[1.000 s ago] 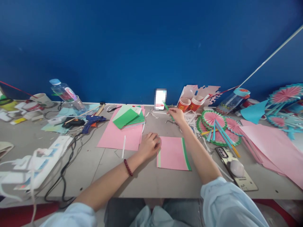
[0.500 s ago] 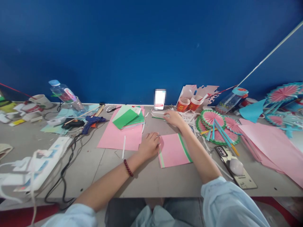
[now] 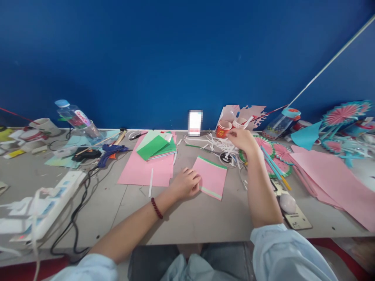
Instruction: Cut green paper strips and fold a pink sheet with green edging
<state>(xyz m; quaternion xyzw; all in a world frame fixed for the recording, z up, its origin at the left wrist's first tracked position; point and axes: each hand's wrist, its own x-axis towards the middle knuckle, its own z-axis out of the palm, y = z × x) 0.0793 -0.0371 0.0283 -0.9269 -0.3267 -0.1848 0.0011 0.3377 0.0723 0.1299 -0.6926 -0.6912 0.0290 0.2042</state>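
A small pink sheet of paper [image 3: 211, 176], with one green edge and one pale green edge, lies on the table before me. My left hand [image 3: 187, 182] is at its left side, with fingers curled over the edge. Farther back, my right hand [image 3: 240, 139] hovers by the red paper cups [image 3: 224, 128] and a heap of white paper strips [image 3: 221, 144]. Its fingers are drawn together; whatever they hold is too small to make out. A thin green strip [image 3: 193, 146] lies behind the pink sheet.
Left are a larger pink sheet [image 3: 146, 173] with green papers [image 3: 155, 147], a blue glue gun [image 3: 111, 153] and a power strip [image 3: 61, 203]. Pleated paper fans [image 3: 283, 156], a phone [image 3: 297, 220] and stacked pink paper [image 3: 328, 175] lie right. An upright phone [image 3: 195, 123] leans at the wall.
My right hand has moved right, from the green strip to beside the cups. The small pink sheet has turned, its green edge now at the back. My left hand stays at its side.
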